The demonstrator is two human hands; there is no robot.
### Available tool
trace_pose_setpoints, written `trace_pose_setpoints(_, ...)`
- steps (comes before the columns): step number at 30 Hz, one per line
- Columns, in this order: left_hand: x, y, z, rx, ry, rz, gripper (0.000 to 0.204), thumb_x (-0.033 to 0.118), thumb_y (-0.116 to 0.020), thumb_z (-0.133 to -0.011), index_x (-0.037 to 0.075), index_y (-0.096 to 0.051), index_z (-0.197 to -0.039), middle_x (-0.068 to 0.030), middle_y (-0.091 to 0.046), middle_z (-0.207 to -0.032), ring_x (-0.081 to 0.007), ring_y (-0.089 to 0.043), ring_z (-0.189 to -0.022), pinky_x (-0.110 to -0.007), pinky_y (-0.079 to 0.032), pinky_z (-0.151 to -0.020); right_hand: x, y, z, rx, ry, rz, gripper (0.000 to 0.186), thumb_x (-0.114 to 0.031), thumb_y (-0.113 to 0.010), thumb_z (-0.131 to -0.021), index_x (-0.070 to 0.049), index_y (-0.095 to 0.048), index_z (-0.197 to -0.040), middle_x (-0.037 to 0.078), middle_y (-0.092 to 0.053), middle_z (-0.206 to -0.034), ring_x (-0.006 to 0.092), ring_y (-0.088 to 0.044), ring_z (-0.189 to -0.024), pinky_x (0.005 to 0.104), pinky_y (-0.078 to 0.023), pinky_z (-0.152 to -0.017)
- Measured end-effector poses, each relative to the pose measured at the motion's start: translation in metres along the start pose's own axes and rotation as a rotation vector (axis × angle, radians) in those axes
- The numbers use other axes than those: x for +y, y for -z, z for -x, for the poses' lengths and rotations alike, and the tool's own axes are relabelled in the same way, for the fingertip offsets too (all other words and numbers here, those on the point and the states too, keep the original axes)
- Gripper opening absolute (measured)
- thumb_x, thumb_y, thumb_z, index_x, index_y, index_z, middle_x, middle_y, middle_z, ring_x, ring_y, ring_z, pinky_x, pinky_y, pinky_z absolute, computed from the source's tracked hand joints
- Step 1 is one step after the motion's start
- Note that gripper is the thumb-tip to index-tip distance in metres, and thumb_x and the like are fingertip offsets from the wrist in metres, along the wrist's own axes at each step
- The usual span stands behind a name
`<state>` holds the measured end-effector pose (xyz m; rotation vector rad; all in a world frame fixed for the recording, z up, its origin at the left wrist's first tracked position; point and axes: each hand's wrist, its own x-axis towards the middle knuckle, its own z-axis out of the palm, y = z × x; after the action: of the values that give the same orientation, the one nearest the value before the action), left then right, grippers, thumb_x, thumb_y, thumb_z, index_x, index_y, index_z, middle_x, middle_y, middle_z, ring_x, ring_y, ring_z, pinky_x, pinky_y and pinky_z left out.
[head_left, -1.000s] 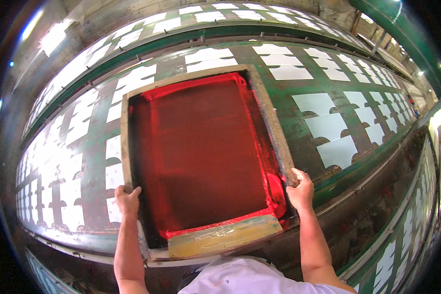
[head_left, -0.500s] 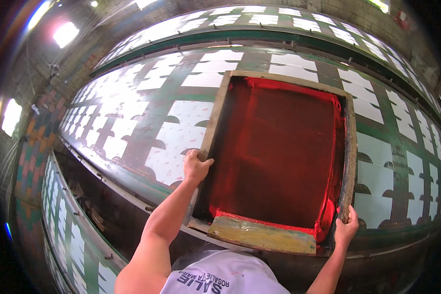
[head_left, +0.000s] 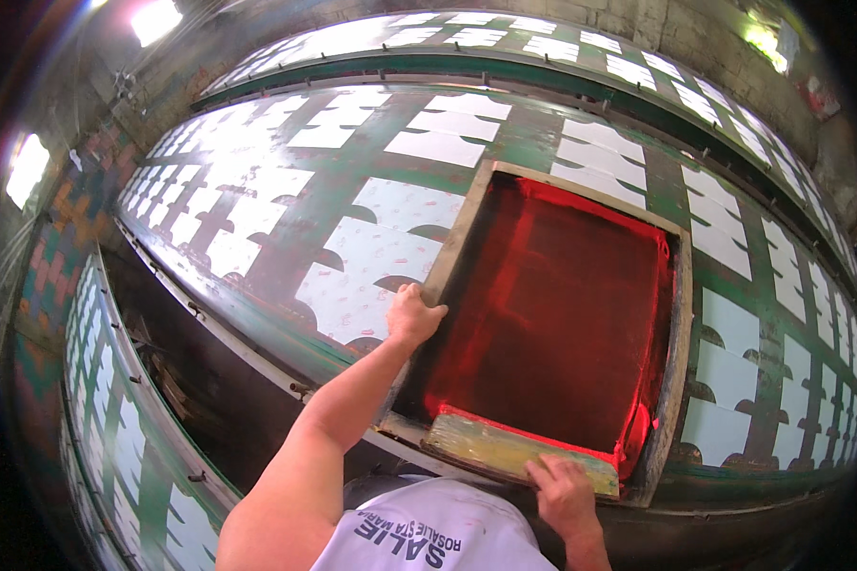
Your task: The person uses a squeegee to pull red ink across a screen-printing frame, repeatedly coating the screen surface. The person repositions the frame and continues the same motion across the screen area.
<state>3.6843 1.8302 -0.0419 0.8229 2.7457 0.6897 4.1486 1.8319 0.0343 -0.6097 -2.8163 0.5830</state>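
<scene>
Right hand [head_left: 564,490]: off the red-inked frame [head_left: 562,314] since earlier, now on yellowish bar [head_left: 490,447] at its near end; fingers bent, cannot tell whether pinching. Left hand [head_left: 413,314]: still pinching frame's left rail. Frame over green surface [head_left: 528,133], among white sheets [head_left: 462,124].

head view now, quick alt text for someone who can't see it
A person's left hand grips the left side of a red-coated framed screen, and the right hand touches a yellowish board along its near edge. White cut pieces lie in rows on a long green table.
</scene>
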Motion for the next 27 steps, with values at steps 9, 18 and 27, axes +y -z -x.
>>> trace_pose_setpoints(9,0.004,0.01,0.012,0.045,-0.095,0.147,0.061,0.043,-0.084,-0.094,0.003,-0.066,-0.135,-0.0217,-0.066,-0.137,-0.0421,-0.062,-0.135,-0.053,-0.054,-0.114,-0.03,-0.006,-0.074,-0.155,-0.199,0.193,0.04,-0.004,-0.072,-0.087,-0.015,-0.084,-0.123,0.01,-0.08,-0.111,0.0348,-0.077,-0.106,0.0502,-0.061,-0.093)
trace_pose_setpoints(18,-0.006,0.002,0.007,0.116,-0.244,0.224,0.058,0.041,-0.081,-0.099,0.002,-0.064,-0.137,-0.0246,-0.068,-0.129,-0.0451,-0.064,-0.125,-0.055,-0.054,-0.108,-0.062,-0.006,-0.067,-0.133,-0.297,0.151,0.041,-0.001,-0.073,-0.087,-0.016,-0.085,-0.124,0.011,-0.08,-0.11,0.0369,-0.077,-0.108,0.0516,-0.061,-0.094)
trace_pose_setpoints(27,-0.005,-0.002,0.004,0.127,-0.24,0.232,0.061,0.04,-0.078,-0.101,-0.003,-0.063,-0.142,-0.0265,-0.067,-0.129,-0.0467,-0.063,-0.123,-0.056,-0.052,-0.108,-0.03,-0.052,-0.08,0.139,-0.149,0.317,0.051,0.004,-0.072,-0.079,-0.014,-0.082,-0.125,0.007,-0.076,-0.121,0.034,-0.074,-0.11,0.0501,-0.059,-0.095)
